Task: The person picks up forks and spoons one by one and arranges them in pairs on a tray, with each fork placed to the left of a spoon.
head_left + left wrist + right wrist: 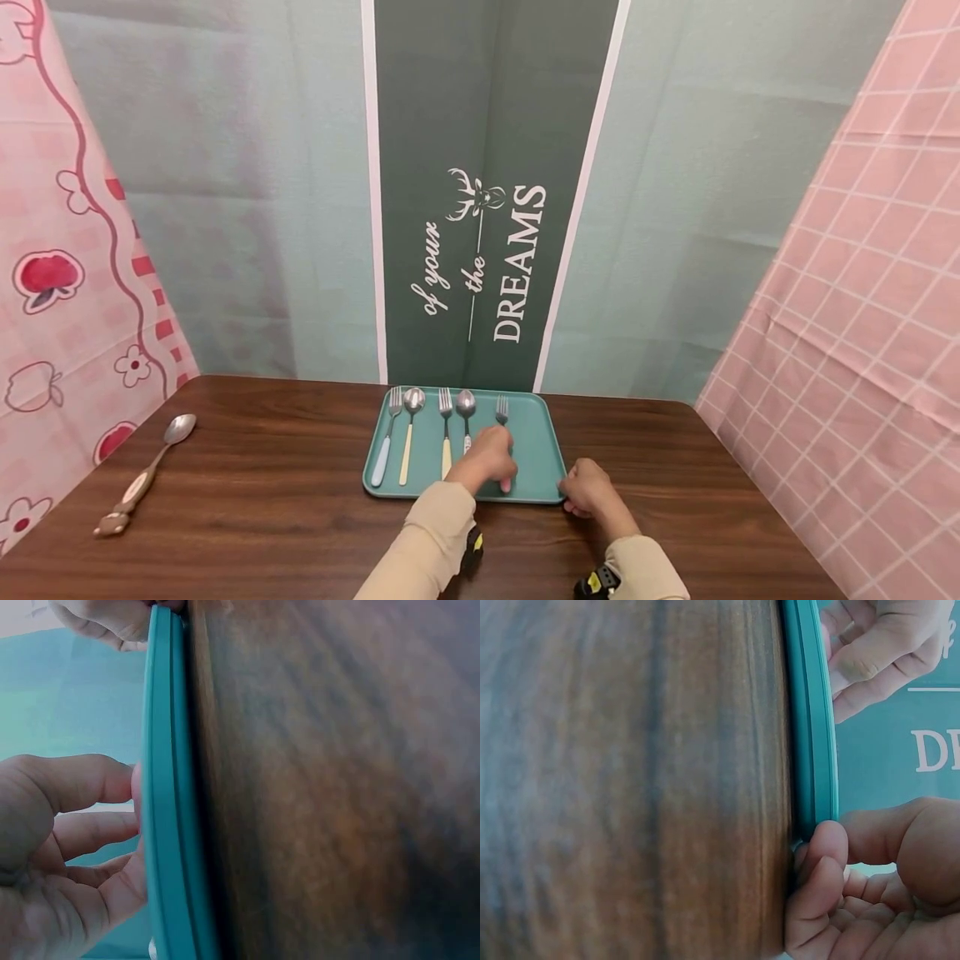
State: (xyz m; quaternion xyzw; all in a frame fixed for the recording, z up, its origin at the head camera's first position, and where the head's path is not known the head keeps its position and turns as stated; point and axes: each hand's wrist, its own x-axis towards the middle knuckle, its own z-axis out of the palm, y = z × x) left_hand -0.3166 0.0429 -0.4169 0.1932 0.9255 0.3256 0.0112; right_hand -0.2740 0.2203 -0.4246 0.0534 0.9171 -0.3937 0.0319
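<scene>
A teal tray [536, 450] lies on the wooden table, holding a row of cutlery. My left hand [489, 457] reaches into it with bent fingers and grips a fork [502, 407] by its handle, which the hand hides; only the tines show. In the left wrist view the fingertips of my left hand [60, 832] go down behind the tray's rim [161, 787]. At the near right corner, my right hand [588, 490] pinches the rim between thumb and finger. Left of the fork lie a spoon [467, 404], a yellow-handled fork [446, 433], a yellow-handled spoon [409, 433] and a blue-handled fork [386, 442].
A long spoon [146, 475] with a decorated handle lies on the table's left side. Behind the table [285, 467] hangs a green cloth [465, 100] with lettering. Pink cloths [862, 333] close off both sides.
</scene>
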